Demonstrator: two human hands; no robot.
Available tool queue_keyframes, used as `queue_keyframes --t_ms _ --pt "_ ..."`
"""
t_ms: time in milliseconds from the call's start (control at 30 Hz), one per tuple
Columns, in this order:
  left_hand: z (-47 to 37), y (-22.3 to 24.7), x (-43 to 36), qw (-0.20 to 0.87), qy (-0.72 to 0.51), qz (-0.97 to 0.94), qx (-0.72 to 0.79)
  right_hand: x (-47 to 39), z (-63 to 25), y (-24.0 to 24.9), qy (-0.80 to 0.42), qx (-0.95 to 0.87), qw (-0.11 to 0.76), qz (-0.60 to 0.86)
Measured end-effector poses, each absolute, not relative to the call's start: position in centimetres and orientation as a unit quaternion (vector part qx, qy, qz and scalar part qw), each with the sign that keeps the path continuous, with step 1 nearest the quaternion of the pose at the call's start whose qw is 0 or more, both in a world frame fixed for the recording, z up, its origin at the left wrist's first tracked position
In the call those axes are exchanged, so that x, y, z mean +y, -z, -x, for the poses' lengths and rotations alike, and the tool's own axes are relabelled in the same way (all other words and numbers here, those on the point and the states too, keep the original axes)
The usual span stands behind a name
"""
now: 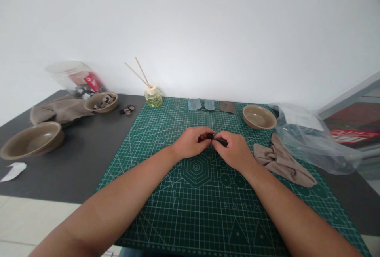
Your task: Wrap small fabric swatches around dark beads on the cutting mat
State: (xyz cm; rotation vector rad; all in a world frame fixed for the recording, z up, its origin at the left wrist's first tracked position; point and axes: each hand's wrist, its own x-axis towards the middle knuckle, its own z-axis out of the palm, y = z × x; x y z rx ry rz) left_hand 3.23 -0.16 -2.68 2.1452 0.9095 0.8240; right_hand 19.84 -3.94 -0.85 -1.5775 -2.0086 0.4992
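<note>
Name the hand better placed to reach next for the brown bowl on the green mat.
Right, most likely. The right hand is nearer the brown bowl than the left hand. Both hold dark material, so the right would probably need to free its grip first.

Layout, cutting mat (196, 217) on table (97, 150)
Left: diffuser (153, 97) at mat's far corner, bowls beyond. Right: bowl (259, 117) on mat, behind cloth (282, 161).

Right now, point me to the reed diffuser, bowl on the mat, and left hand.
reed diffuser (153, 97): head view, glass body
bowl (257, 117): head view, inside
left hand (191, 142): head view, back of hand
</note>
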Motion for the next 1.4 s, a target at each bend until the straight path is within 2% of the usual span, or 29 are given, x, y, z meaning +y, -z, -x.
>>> queue_keyframes --t_ms 1400 --pt "-3.28 2.48 -0.31 0.342 -0.309 -0.816 0.348 -3.94 -19.85 0.89 -0.175 -0.748 0.270 0.581"
